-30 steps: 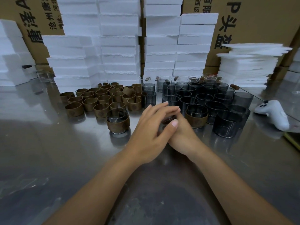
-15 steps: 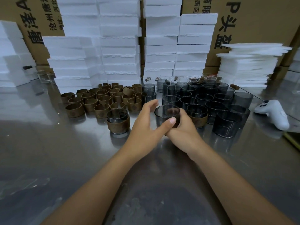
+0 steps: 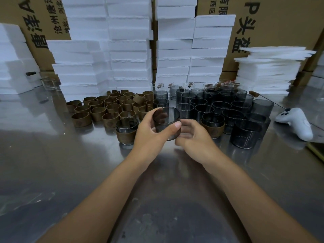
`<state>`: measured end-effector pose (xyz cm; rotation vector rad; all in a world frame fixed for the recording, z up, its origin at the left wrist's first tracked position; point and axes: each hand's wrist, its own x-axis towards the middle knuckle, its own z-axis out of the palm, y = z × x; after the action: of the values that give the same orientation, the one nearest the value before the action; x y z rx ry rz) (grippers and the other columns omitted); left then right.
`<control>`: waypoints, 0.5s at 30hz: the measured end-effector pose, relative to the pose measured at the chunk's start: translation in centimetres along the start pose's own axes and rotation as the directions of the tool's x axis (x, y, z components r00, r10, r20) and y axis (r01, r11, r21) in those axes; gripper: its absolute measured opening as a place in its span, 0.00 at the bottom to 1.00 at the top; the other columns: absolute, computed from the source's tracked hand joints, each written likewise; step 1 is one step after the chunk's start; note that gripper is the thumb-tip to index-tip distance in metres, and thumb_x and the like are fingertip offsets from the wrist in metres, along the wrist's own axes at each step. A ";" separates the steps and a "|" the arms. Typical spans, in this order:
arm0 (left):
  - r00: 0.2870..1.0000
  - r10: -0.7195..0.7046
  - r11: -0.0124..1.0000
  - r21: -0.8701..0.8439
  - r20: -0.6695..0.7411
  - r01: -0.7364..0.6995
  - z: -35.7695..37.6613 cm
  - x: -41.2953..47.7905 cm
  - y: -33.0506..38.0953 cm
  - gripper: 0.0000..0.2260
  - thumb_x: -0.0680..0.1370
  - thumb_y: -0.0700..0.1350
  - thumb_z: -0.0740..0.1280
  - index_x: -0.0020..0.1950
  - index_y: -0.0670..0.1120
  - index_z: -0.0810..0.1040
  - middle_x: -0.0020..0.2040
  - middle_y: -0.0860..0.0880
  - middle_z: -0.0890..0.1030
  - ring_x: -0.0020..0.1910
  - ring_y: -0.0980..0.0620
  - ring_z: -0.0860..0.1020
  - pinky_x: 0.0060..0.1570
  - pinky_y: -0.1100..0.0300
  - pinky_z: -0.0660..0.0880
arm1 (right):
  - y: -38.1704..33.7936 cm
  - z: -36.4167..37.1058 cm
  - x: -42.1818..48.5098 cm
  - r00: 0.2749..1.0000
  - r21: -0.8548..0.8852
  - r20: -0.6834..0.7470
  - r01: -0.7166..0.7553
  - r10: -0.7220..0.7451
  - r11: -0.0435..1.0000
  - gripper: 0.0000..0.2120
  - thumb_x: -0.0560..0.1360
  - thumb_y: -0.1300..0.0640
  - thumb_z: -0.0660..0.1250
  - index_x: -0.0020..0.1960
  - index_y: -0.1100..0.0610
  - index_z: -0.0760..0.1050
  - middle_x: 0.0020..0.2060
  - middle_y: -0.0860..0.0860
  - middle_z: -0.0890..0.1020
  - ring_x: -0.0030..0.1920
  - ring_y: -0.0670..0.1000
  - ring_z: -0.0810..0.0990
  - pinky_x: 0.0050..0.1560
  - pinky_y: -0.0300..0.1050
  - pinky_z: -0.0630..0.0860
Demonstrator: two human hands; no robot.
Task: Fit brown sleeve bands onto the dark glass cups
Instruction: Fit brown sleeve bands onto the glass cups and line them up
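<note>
My left hand point(image 3: 149, 135) grips a bare dark glass cup point(image 3: 165, 120) between thumb and fingers, lifted above the steel table point(image 3: 52, 163). My right hand point(image 3: 198, 142) sits just right of it, its curled fingers against the cup's lower right side. Several loose brown sleeve bands point(image 3: 112, 106) stand in rows at the left. Two cups wearing bands stand on either side of my hands, one at the left point(image 3: 126, 132) and one at the right point(image 3: 213, 127). Several bare dark cups point(image 3: 228, 109) are clustered at the right.
A white game-style controller point(image 3: 296, 122) lies at the right edge. Stacks of white foam blocks point(image 3: 129, 50) and foam sheets point(image 3: 268, 71) line the back before cardboard boxes. A thin tool with a wooden handle point(image 3: 254, 93) lies behind the cups.
The cup came up from among the bare cups in my right hand and moved left; my left hand, earlier laid over the right, now grips the cup.
</note>
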<state>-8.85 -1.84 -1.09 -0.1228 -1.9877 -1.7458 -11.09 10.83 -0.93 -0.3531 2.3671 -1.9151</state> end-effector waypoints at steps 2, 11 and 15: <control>1.000 0.001 1.000 0.009 -0.022 -0.001 0.0 0.0 0.0 0.23 0.70 0.46 0.75 0.62 0.50 0.74 0.55 0.56 0.79 0.54 0.64 0.77 0.52 0.71 0.73 | -0.4 -0.5 0.0 0.997 0.103 -0.032 -0.062 0.066 0.993 0.19 0.75 0.67 0.63 0.64 0.57 0.72 0.48 0.51 0.83 0.44 0.41 0.82 0.40 0.35 0.74; 0.989 0.054 0.995 0.074 0.139 -0.065 0.2 -0.5 -0.2 0.23 0.68 0.48 0.77 0.60 0.56 0.74 0.56 0.57 0.80 0.58 0.62 0.77 0.63 0.57 0.72 | -0.6 -1.4 0.2 0.966 0.557 0.085 -0.249 0.244 0.792 0.09 0.80 0.57 0.60 0.48 0.59 0.78 0.39 0.53 0.86 0.40 0.49 0.84 0.46 0.46 0.78; 0.986 0.047 0.996 0.064 0.161 -0.057 0.2 -0.5 -0.4 0.22 0.68 0.47 0.76 0.59 0.58 0.74 0.56 0.58 0.80 0.58 0.63 0.77 0.61 0.64 0.73 | -0.6 -1.0 0.1 0.953 0.604 0.131 -0.295 0.273 0.740 0.11 0.80 0.55 0.59 0.54 0.60 0.77 0.39 0.53 0.84 0.37 0.49 0.82 0.43 0.45 0.76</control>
<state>-8.59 -1.56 -1.70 -0.2973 -2.1345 -1.6796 -11.35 11.66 -0.10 0.0349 1.5043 -2.3342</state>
